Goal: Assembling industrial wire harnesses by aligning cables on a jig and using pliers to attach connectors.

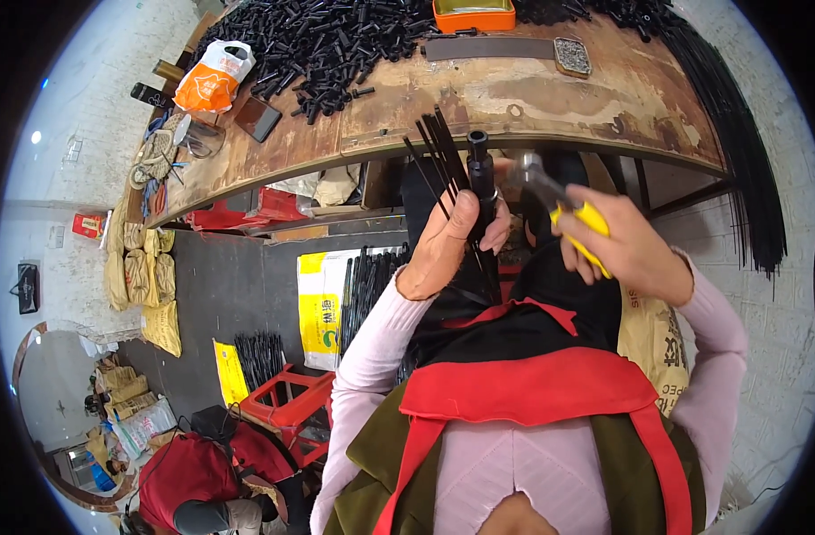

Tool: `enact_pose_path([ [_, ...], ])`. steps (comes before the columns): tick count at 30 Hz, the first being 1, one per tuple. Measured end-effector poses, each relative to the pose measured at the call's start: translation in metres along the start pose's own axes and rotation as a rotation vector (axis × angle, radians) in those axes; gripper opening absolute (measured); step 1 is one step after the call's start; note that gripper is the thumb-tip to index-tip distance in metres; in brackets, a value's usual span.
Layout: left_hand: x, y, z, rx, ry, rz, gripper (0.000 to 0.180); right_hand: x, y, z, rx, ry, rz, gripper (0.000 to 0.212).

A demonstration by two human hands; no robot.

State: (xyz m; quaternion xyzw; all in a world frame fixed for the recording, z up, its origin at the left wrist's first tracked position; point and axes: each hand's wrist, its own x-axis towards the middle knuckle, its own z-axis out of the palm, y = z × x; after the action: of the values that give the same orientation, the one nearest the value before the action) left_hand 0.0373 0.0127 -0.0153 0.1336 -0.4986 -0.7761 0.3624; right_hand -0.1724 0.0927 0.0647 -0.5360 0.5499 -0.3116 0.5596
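left hand (447, 230), near the frame's centre, is curled around thin black rods (442, 147) and a thicker black tube (480, 171). just right of it, the right hand (628, 234) is wrapped around yellow-handled pliers (593, 219), their metal head (534, 171) blurred near the tube. black parts (309, 55) heap on the table (621, 111), upper left.

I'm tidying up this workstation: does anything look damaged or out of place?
The wooden tabletop looks worn, its surface patchy and stained. At its right end, long black rods droop over the edge, which looks untidy.
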Motion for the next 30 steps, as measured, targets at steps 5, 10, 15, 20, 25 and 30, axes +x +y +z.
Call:
enact_pose_path([
  [5,0.005,-0.003,-0.002,0.067,-0.128,0.021,0.056,-0.012,0.010,-0.002,-0.067,-0.189,0.083,0.030],
  [10,0.005,-0.005,0.002,0.048,-0.124,0.026,0.053,-0.007,-0.004,-0.019,-0.048,-0.283,0.079,0.033],
  [15,-0.005,-0.005,0.003,0.080,-0.108,0.039,0.051,0.005,-0.014,-0.026,-0.071,-0.435,0.258,0.032],
  [20,-0.003,0.007,0.007,0.072,-0.071,0.020,0.061,0.005,-0.007,-0.021,-0.025,-0.461,0.229,0.034],
  [25,0.001,0.001,0.008,0.022,-0.103,-0.016,0.062,-0.013,-0.029,-0.031,-0.135,-0.319,0.235,0.027],
  [30,0.011,-0.005,0.004,0.098,-0.190,0.024,0.052,0.003,-0.068,-0.040,-0.413,-0.361,0.457,0.029],
])
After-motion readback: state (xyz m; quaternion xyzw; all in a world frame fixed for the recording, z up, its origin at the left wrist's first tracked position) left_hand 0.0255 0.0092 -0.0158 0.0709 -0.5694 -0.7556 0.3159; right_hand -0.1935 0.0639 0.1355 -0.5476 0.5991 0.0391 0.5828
